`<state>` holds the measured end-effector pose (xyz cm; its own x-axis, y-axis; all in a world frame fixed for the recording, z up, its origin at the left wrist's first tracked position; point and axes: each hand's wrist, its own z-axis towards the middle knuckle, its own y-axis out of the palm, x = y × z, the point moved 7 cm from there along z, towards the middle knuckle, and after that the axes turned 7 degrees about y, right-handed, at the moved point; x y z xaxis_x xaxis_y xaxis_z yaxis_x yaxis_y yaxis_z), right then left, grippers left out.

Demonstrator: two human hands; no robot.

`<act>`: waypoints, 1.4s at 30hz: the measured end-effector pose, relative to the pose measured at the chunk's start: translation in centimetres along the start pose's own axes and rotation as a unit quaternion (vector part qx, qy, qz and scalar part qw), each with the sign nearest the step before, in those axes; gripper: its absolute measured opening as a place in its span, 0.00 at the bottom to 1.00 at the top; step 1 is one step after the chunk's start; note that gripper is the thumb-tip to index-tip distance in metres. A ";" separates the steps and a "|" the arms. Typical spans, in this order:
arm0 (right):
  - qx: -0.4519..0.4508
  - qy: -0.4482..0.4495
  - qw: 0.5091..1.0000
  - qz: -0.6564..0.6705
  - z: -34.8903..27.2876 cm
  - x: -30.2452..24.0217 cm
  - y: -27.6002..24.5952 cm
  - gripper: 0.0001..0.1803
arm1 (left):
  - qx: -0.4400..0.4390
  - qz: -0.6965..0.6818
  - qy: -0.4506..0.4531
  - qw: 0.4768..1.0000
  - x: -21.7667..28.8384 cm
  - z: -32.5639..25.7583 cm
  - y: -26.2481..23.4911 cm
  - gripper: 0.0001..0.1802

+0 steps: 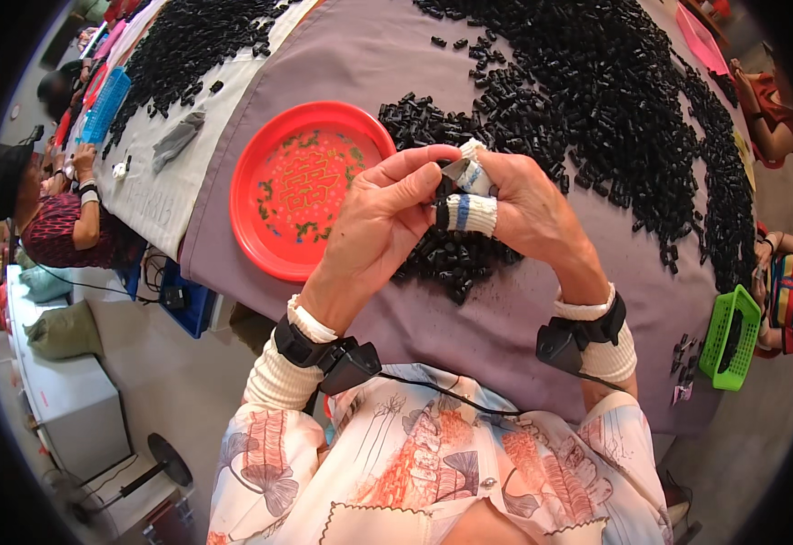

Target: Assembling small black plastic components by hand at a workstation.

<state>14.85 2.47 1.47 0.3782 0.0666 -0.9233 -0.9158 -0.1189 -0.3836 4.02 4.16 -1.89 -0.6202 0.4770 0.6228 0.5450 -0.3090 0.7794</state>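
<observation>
Both my hands meet over the near edge of the black pile, in front of the table's middle. My left hand (pixel 369 218) is closed, pinching a small black part (pixel 442 189) between thumb and fingertips. My right hand (pixel 533 209) is curled against the same spot, with white knitted covers (pixel 471 214) striped blue on its fingers. A thin greyish, blade-like tip (pixel 455 169) shows by the right fingers; its handle, if any, is hidden. Beside my left hand lies a round red tray (pixel 249 218) with a patterned bottom.
Heaps of small black parts (pixel 596 100) spread across the mauve tablecloth (pixel 324 54). A green basket (pixel 731 341) stands at the right edge, with a pink one (pixel 701 41) farther back. Other people sit left and right. A blue basket (pixel 105 104) is at the far left.
</observation>
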 end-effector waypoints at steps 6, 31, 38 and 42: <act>0.000 -0.002 1.000 -0.013 -0.2 0.9 0.1 0.19 | 0.012 0.004 -0.004 1.000 -0.4 0.1 -0.2 0.13; 0.006 0.043 0.998 0.056 -0.7 2.0 -0.4 0.21 | -0.024 -0.058 -0.028 0.998 -1.5 0.1 0.3 0.14; 0.008 0.033 0.999 0.037 -0.5 1.9 -0.3 0.22 | -0.009 -0.015 -0.027 0.999 -1.4 0.0 0.0 0.14; 0.003 0.010 0.999 0.038 -0.6 1.9 0.0 0.21 | -0.005 -0.012 -0.026 1.000 -1.4 -0.1 -0.1 0.14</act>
<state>15.65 2.01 -0.26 0.3096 0.0370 -0.9502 -0.9428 -0.1178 -0.3118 4.77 3.42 -2.82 -0.6018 0.5268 0.6003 0.5253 -0.3050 0.7943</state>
